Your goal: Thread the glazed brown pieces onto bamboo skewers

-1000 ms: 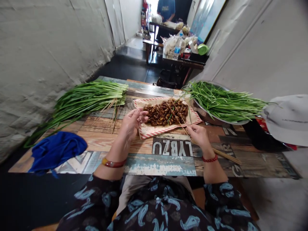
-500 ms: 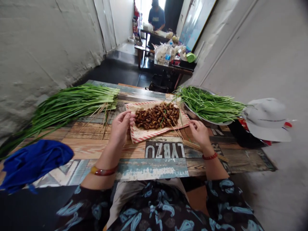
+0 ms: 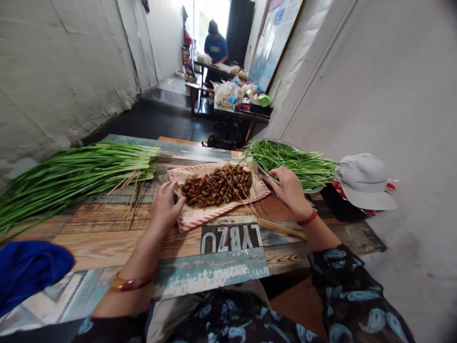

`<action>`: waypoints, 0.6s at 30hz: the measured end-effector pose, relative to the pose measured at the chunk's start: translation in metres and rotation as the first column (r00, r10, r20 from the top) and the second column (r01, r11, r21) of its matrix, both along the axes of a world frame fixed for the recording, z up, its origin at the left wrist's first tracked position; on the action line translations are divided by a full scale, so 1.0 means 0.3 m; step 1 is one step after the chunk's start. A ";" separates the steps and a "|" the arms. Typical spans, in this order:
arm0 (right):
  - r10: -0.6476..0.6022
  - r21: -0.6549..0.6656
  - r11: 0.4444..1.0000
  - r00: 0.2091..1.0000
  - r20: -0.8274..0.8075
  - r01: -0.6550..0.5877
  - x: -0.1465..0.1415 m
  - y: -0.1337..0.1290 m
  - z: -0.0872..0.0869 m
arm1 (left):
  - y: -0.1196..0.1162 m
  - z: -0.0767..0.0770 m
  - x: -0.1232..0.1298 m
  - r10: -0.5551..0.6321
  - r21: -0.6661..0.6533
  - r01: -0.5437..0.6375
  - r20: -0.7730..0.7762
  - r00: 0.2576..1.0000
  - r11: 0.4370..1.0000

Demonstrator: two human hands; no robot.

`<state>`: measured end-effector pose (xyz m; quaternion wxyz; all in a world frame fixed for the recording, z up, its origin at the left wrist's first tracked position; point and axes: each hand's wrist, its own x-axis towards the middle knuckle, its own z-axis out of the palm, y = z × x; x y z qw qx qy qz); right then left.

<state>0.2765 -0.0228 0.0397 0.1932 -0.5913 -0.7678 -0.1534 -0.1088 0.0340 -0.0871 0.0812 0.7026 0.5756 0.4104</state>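
Note:
Brown, glossy, pupa-like pieces (image 3: 214, 186) lie heaped on a cream sheet with a red-striped border (image 3: 200, 220), with thin sticks and green strands among them. At the sheet's left edge is my left hand (image 3: 167, 205), thumb and fingers apart, holding nothing. My right hand (image 3: 285, 186) is at the near left rim of a metal bowl (image 3: 263, 175), thumb and fingers closed around the rim. Long green chives (image 3: 293, 162) fill that bowl. Below my right hand lies a bundle of bamboo skewers (image 3: 280, 228).
More chives (image 3: 85, 164) spread over the table's left side, with loose skewers (image 3: 132, 200) by their cut ends. A blue cloth (image 3: 32, 274) lies front left, a white cap (image 3: 367, 181) at right. Farther off, a person (image 3: 216, 47) stands behind a table bearing bags and a bottle (image 3: 233, 96).
My right hand has moved from the sheet's right corner up to the bowl's rim. My left hand has opened beside the sheet's left edge. The whole view has shifted.

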 end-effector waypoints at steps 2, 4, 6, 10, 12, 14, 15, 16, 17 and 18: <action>-0.088 0.029 0.996 0.995 0.047 0.086 0.095 -0.035 -0.024 | 0.007 -0.001 -0.005 0.013 0.015 -0.014 0.005 1.000 1.000; -0.156 0.008 0.988 0.982 0.107 0.156 0.202 -0.077 -0.059 | 0.007 0.005 -0.007 0.009 0.017 -0.010 0.018 1.000 1.000; -0.168 -0.037 0.983 0.968 0.186 0.177 0.295 -0.114 -0.092 | 0.002 0.015 -0.006 0.000 0.016 0.000 0.037 0.999 1.000; -0.218 -0.018 0.971 0.912 0.348 0.239 0.367 -0.135 -0.128 | -0.013 0.029 -0.005 0.019 -0.001 -0.019 0.070 0.997 1.000; -0.267 0.016 0.958 0.871 0.412 0.286 0.346 -0.121 -0.133 | -0.020 0.032 -0.007 0.032 -0.013 -0.031 0.077 0.997 0.999; -0.303 0.038 0.947 0.843 0.445 0.320 0.303 -0.098 -0.134 | -0.025 0.033 -0.008 0.035 -0.016 -0.034 0.084 0.996 0.999; -0.314 0.042 0.943 0.837 0.448 0.331 0.278 -0.085 -0.135 | -0.026 0.034 -0.008 0.035 -0.017 -0.034 0.089 0.995 0.999; -0.325 0.042 0.939 0.835 0.444 0.343 0.253 -0.070 -0.135 | -0.027 0.035 -0.007 0.033 -0.017 -0.032 0.093 0.995 0.999; -0.335 0.038 0.934 0.836 0.435 0.354 0.227 -0.055 -0.136 | -0.028 0.035 -0.006 0.031 -0.017 -0.030 0.097 0.995 0.999; -0.346 0.035 0.930 0.838 0.421 0.366 0.203 -0.041 -0.136 | -0.028 0.036 -0.005 0.029 -0.017 -0.027 0.099 0.995 0.999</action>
